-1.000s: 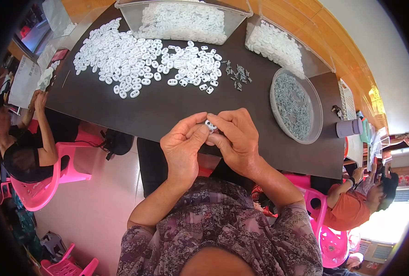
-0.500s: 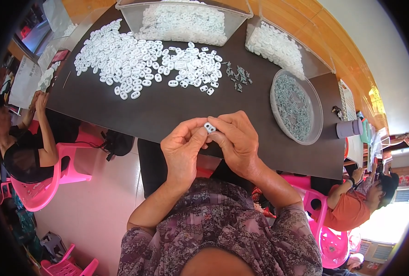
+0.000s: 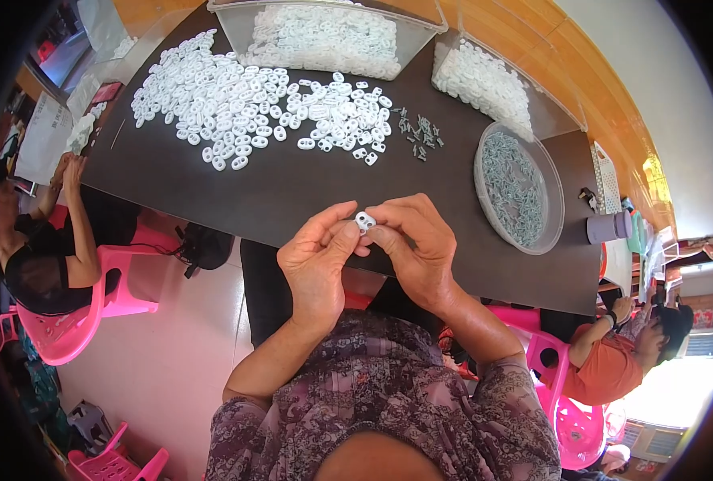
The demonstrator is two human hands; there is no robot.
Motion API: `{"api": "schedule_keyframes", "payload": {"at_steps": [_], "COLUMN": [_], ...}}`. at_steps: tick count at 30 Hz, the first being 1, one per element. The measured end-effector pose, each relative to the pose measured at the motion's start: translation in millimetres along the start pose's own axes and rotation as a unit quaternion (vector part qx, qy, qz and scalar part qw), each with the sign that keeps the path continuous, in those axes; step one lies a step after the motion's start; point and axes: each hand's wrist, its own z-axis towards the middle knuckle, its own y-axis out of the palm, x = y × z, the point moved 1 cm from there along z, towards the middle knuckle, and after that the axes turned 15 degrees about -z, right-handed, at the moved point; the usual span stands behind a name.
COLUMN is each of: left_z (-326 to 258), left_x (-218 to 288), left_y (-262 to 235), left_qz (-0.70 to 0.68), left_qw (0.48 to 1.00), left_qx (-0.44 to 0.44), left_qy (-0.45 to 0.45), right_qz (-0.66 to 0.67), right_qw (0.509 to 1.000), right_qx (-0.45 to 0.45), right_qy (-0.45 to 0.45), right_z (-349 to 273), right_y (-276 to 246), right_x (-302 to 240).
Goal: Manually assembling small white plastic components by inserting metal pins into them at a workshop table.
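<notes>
Fingertips of left hand (image 3: 318, 260) and right hand (image 3: 414, 250) pinch one small white plastic piece (image 3: 365, 220), both grips clamped; best kept steady, squarely aligned, bench (image 3: 292, 192) heap (image 3: 252, 100) at 11 o'clock.

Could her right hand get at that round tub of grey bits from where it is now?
Probably yes. The round tub sits open-topped on the dark table just beyond the right hand, with bare tabletop between. But both hands are pinching a small white piece, so the right would have to let go first.

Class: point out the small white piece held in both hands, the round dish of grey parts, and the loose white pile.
small white piece (image 3: 365, 220), head view, its face.
round dish (image 3: 550, 210), head view, its rim.
white pile (image 3: 236, 104), head view, its middle.
</notes>
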Motion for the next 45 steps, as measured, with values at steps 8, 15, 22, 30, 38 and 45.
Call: {"api": "schedule_keyframes", "payload": {"at_steps": [8,15,22,30,38,45], "left_z": [-2,-1,1,1,-1,-2], "left_x": [-2,4,13,13,9,7], "left_y": [-5,-4,-8,-9,-9,-7], "left_qz": [0.028,0.118,0.152,0.123,0.086,0.066], "left_qw": [0.999,0.992,0.987,0.992,0.996,0.998], "left_qx": [-0.017,-0.037,-0.055,-0.011,-0.002,0.012], "left_qy": [-0.014,0.008,-0.007,0.000,0.003,0.006], "right_qz": [0.092,0.109,0.195,0.226,0.234,0.208], "right_qw": [0.990,0.986,0.965,0.955,0.952,0.958], "right_qx": [-0.037,-0.060,-0.079,-0.080,-0.083,-0.099], "right_qy": [0.098,0.108,0.158,0.173,0.181,0.168], "right_z": [2,1,-1,1,1,1], "right_y": [2,3,6,6,8,10], "right_x": [-3,-1,1,-2,-2,0]}}
